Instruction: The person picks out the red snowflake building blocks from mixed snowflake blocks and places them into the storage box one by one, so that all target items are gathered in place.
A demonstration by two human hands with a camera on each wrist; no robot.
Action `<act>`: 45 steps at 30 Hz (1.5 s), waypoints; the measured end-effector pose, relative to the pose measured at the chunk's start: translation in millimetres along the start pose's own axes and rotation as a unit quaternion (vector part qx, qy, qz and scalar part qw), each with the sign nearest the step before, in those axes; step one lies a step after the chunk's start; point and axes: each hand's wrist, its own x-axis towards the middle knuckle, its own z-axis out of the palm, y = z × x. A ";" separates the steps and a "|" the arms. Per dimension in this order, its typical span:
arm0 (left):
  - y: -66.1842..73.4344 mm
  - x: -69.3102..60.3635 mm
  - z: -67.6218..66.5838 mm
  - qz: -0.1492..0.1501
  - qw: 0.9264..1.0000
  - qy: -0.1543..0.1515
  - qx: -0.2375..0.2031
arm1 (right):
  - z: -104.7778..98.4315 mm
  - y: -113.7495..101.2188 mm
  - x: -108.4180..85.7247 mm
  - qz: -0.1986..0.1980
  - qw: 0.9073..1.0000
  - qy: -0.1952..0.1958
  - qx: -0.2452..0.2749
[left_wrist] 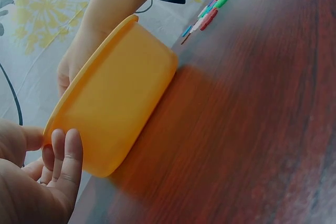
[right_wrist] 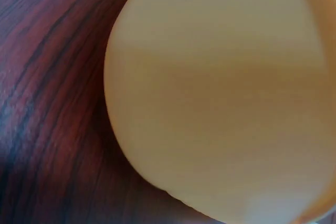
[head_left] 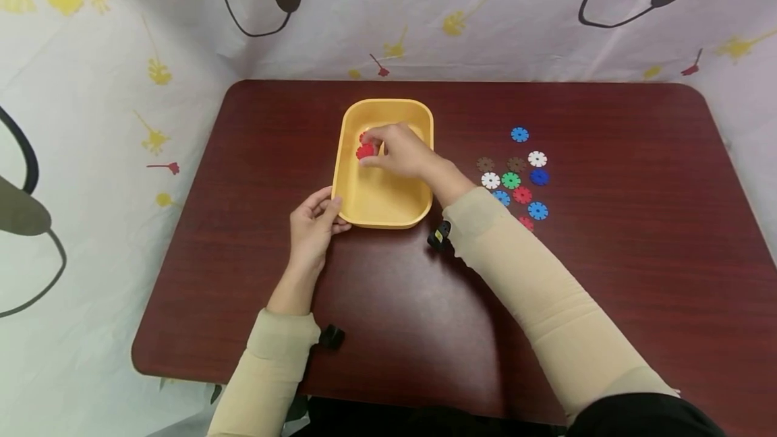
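Currently, the yellow tray [head_left: 391, 204] on the desk [head_left: 243, 221] is pinched at its near-left corner by the left hand [head_left: 311, 231]; within it, red discs [head_left: 365, 152] are flanked by half-parted fingers [head_left: 378, 132] of the right hand [head_left: 402, 152], grip unclear.

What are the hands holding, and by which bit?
The left hand holds the yellow tray by its near-left rim corner. Whether the right hand grips a red notched disc can't be told.
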 end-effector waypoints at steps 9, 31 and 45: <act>0.6 -0.4 -1.4 -0.005 1.000 0.002 0.003 | 10.5 -1.4 6.2 0.044 0.998 -0.051 -0.011; 0.7 0.3 -1.3 -0.003 1.000 -0.002 0.003 | 29.0 3.8 12.5 0.091 0.991 -0.081 -0.061; 2.4 -1.2 -0.6 0.001 1.000 -0.003 0.001 | 30.1 7.4 11.2 0.062 0.993 -0.088 -0.040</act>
